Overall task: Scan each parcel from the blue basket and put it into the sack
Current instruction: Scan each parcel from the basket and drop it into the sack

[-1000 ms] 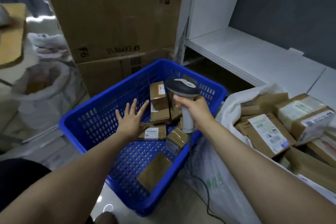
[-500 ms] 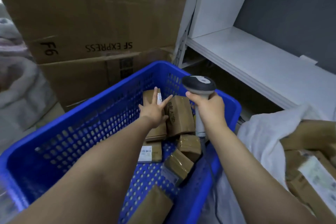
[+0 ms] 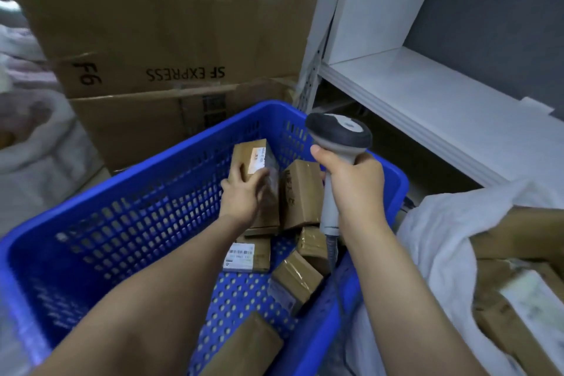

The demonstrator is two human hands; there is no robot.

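Head view | left grip [image 3: 244, 195], blurred, seemingly clasps parcel [image 3: 248, 152] | right grip [image 3: 357, 186] grasps scanner [image 3: 338, 131] | sack [image 3: 442, 238] cropped right

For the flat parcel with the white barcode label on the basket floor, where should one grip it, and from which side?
Probably by its near edge, coming from above on the person's side, thumb on the label. The parcel lies flat, label up; bare basket floor shows before that edge, while other parcels crowd its far and right sides.
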